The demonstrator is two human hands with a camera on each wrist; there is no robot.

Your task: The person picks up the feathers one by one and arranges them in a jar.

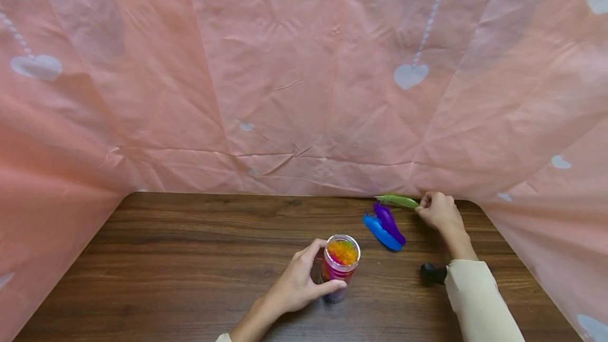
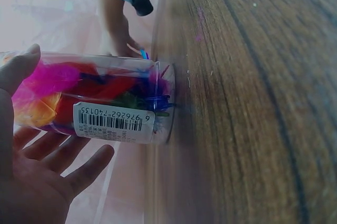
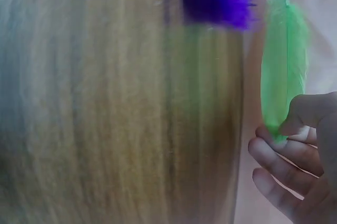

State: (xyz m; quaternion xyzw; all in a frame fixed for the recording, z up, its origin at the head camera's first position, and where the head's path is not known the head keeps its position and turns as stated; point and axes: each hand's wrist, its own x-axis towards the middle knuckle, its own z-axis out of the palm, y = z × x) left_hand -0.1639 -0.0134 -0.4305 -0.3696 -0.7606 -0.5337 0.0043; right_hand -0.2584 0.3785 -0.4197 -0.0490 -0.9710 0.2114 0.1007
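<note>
My left hand (image 1: pixel 301 281) grips a clear plastic jar (image 1: pixel 341 264) from its left side, thumb in front and fingers behind. The jar stands upright and lidless on the table, packed with feathers (image 2: pixel 55 79) in pink, orange, red, blue and green. A white barcode label (image 2: pixel 113 122) shows on its side in the left wrist view. At the table's back right, my right hand (image 1: pixel 439 210) pinches one end of a green feather (image 3: pixel 284 61) between thumb and fingers. A purple feather (image 1: pixel 388 223) and a blue feather (image 1: pixel 382 234) lie close together between the jar and my right hand.
The dark wooden table (image 1: pixel 190 257) has rounded back corners. A pink curtain (image 1: pixel 304 78) with white hearts hangs right behind it and along both sides. A black strap-like object (image 1: pixel 431 273) shows at my right sleeve (image 1: pixel 480 294).
</note>
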